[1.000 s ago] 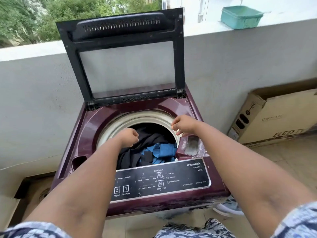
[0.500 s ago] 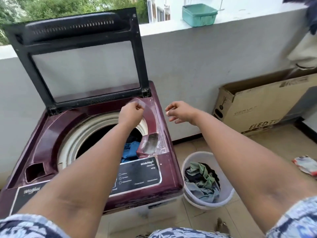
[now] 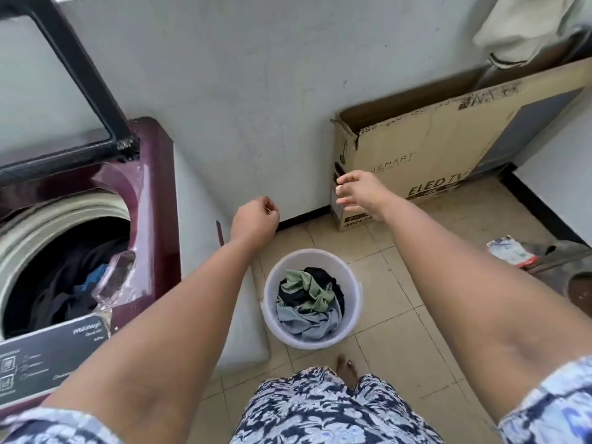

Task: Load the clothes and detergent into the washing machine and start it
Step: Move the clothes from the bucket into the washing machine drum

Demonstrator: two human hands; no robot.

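Note:
A maroon top-loading washing machine (image 3: 153, 200) stands at the left with its black-framed lid (image 3: 73, 75) raised. Dark and blue clothes (image 3: 77, 283) lie in its drum. On the floor to its right sits a white bucket (image 3: 272, 293) holding green, black and grey clothes (image 3: 307, 302). My left hand (image 3: 254, 219) hovers above the bucket's far-left side, fingers curled and empty. Farther right and higher, my right hand (image 3: 360, 195) hangs in the air with fingers loosely spread, holding nothing.
A cardboard TV box (image 3: 448, 149) leans against the grey wall at the right. A small printed packet (image 3: 509, 251) lies on the tiled floor at the far right. Pale cloth (image 3: 525, 30) hangs at the top right. My bare foot (image 3: 346, 370) is just below the bucket.
Both hands left the washer's drum and swung right, over the bucket. The view turned right and down, so the bucket is now central.

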